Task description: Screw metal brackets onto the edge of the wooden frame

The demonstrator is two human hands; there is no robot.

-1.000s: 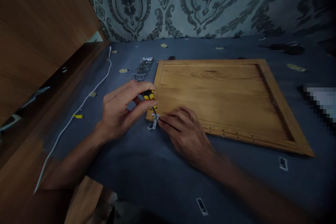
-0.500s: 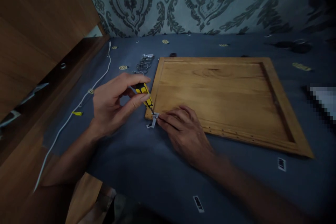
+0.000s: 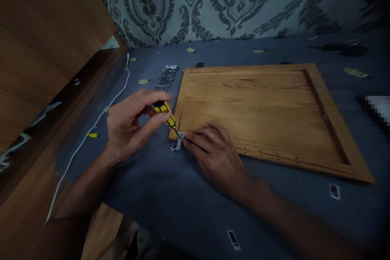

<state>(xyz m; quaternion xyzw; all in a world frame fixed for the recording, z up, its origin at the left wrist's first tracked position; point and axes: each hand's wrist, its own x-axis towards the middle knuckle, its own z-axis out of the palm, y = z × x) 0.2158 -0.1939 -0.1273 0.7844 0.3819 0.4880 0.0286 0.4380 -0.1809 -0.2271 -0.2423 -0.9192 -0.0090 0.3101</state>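
A framed wooden panel (image 3: 262, 109) lies flat on a blue patterned cloth (image 3: 170, 195). My left hand (image 3: 129, 126) is closed round a yellow-and-black screwdriver (image 3: 167, 115), whose tip slants down to the panel's near left corner. There a small metal bracket (image 3: 178, 141) sits against the corner. My right hand (image 3: 213, 152) rests on the panel's front edge, its fingertips pinched on the bracket.
A heap of metal hardware (image 3: 167, 76) lies beyond the panel's left corner. A white cable (image 3: 100, 118) runs along the cloth's left side beside a dark wooden furniture edge (image 3: 55, 101). Patterned wallpaper (image 3: 213, 4) backs the scene. Small tags (image 3: 233, 239) lie on the cloth.
My left hand has drawn a little to the left and tilted the screwdriver, so more of its yellow handle shows. My right hand has stayed on the bracket.
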